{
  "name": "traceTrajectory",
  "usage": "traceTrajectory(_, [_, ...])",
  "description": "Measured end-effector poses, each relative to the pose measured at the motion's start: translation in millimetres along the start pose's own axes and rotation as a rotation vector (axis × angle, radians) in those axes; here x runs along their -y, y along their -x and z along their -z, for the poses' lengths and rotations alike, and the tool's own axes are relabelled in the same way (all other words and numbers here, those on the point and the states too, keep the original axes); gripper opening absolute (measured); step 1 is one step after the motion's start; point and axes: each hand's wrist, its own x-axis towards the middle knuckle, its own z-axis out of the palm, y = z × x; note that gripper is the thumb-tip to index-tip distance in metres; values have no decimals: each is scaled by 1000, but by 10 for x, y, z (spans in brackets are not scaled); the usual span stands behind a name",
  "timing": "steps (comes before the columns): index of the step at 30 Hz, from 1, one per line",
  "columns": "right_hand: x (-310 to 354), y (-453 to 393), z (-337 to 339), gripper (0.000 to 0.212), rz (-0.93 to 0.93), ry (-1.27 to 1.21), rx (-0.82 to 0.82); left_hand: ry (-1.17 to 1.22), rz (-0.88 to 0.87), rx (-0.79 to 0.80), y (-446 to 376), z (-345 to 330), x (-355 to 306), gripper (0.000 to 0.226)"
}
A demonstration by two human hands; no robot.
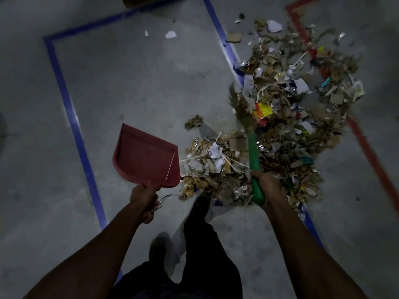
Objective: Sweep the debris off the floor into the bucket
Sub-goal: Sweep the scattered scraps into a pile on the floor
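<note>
Loosely heaped debris (280,126) of cardboard scraps and paper, left hand (143,196) gripping red dustpan (146,157), right hand (266,183) gripping green-handled broom (253,156).

No legible text, perhaps owing to dimness.

Blue tape (71,117) outlined a rectangle on the grey concrete floor (133,87); red tape (371,152) ran right of it, and what was perhaps a cardboard box (138,0) lay beyond its far edge

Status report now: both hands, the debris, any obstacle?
Left hand grips red dustpan, right hand grips green broom. Debris pile unswept. Bucket not visible.
</note>
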Motion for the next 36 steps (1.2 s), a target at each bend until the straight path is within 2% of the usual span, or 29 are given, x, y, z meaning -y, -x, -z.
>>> traceTrajectory(3, [-225, 336, 49, 9, 99, 57, -22, 14, -23, 24, 47, 200, 135, 16])
traceTrajectory(13, [-1316, 1344, 56, 13, 198, 238, -50, 10, -126, 81, 248, 1075, 731, 13])
traceTrajectory(20, [-2247, 2134, -7, 19, 202, 345, 83, 24, -74, 177, 545, 1575, 1205, 37])
traceTrajectory(23, [-2543, 2375, -58, 25, 171, 464, 156, 13, -46, 180, 630, 1688, 1395, 40])
traceTrajectory(30, [-3116, 2364, -162, 25, 137, 745, 254, -52, -57, 177, 698, 1728, 1725, 36])
traceTrajectory(33, [-3187, 2148, -113, 18, 38, 734, 237, -41, -62, 168, 664, 1680, 1823, 29])
traceTrajectory(36, [-3091, 1889, -41, 10, 38, 628, 150, -45, -62, 163, 637, 1622, 1908, 29])
